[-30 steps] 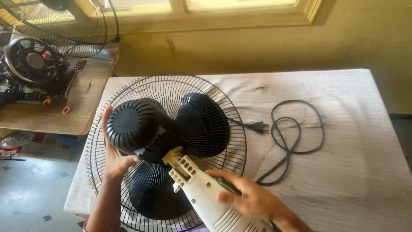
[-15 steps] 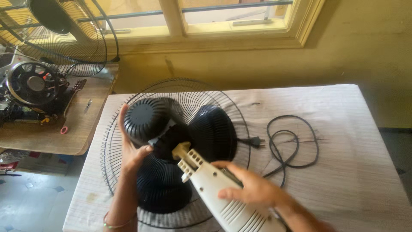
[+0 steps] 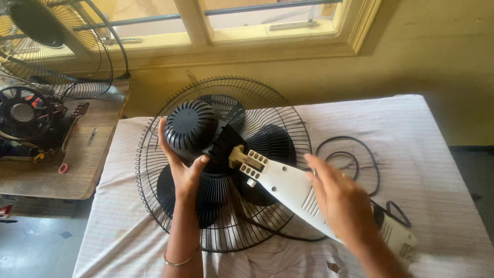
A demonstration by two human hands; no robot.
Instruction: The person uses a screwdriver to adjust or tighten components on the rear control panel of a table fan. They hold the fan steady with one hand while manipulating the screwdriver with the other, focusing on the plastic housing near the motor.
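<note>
Item: table fan (image 3: 221, 154), partly dismantled, lying face-down on a striped cloth (image 3: 442, 154) over the table.
Motor housing: black ribbed dome (image 3: 190, 126), uppermost at the fan's centre.
Blades: black, resting inside the wire guard (image 3: 154, 206) beneath the housing.
Neck: white plastic stem (image 3: 288, 188), running from the housing toward the near right corner.
Left hand (image 3: 182, 172): fingers curled around the lower side of the dome, thumb on its left edge.
Right hand (image 3: 339, 201): blurred, fingers spread and loosely bent over the stem; contact could not be told.
Cord: black cable (image 3: 355, 154), looped on the cloth to the right.
Surroundings: second fan guard (image 3: 77, 62) and an exposed motor (image 3: 23, 110) on a wooden bench at left.
Handling, judged: weight concentrated in the motor; guard wires thin and easily bent; blades brittle. Best held at the rigid dome and stem, not the wires.
</note>
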